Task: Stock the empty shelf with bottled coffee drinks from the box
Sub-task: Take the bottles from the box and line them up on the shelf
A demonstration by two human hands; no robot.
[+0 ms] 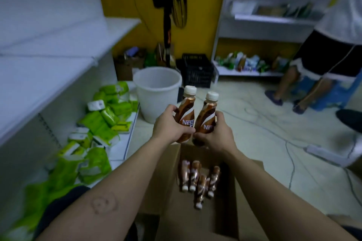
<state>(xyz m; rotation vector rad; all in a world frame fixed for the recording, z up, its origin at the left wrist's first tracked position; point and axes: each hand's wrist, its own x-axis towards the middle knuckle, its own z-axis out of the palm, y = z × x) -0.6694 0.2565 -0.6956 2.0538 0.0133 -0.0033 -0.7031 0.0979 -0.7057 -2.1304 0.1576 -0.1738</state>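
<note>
Bottles of coffee drink stand upright side by side, one in each hand, raised above the far edge of the open cardboard box (166,186). The left hand (170,123) wraps the left bottle (186,115); the right hand (216,135) wraps the right bottle (208,115), fingers closed around the labels. Five more bottles (197,180) lie in the box. White shelves (58,45) stand to the left, green packets (101,123) piled on the lowest one. A white bucket (156,92) sits beyond.
</note>
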